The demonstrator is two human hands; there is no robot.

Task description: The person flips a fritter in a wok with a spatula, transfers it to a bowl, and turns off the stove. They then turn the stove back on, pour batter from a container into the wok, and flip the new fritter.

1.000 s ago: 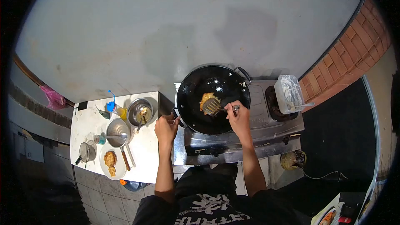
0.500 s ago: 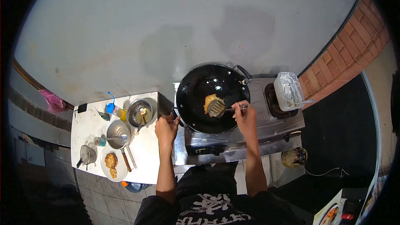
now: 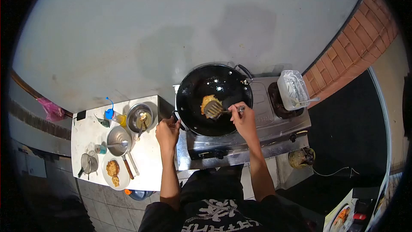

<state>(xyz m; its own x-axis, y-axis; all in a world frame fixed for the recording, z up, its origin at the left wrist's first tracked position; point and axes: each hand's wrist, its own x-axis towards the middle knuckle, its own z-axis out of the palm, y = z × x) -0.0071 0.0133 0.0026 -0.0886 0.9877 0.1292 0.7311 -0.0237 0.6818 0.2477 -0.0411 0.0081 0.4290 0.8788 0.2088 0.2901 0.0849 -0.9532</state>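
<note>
A black wok (image 3: 189,103) sits on the stove's left side with a shiny, oily inside. My left hand (image 3: 168,134) is closed on its left handle, most of which the fingers hide. With my right hand (image 3: 244,122) I grip the handle of a slotted spatula (image 3: 213,110). The spatula's blade lies over a golden-brown fritter (image 3: 208,99) near the wok's middle, covering part of it. Two browned fritters (image 3: 113,168) rest on a white plate (image 3: 124,181) on the table to the left.
The steel stove (image 3: 266,124) carries a clear plastic container (image 3: 294,89) over its right burner. On the white table (image 3: 148,172) stand a metal bowl (image 3: 136,108) with a spoon, a saucepan (image 3: 118,136), a strainer (image 3: 88,163) and a blue-capped bottle (image 3: 110,114). A wall rises behind.
The whole view has shifted slightly. My right hand and the spatula have moved a little left within the wok, the fritter with them. My left hand stays at the handle.
</note>
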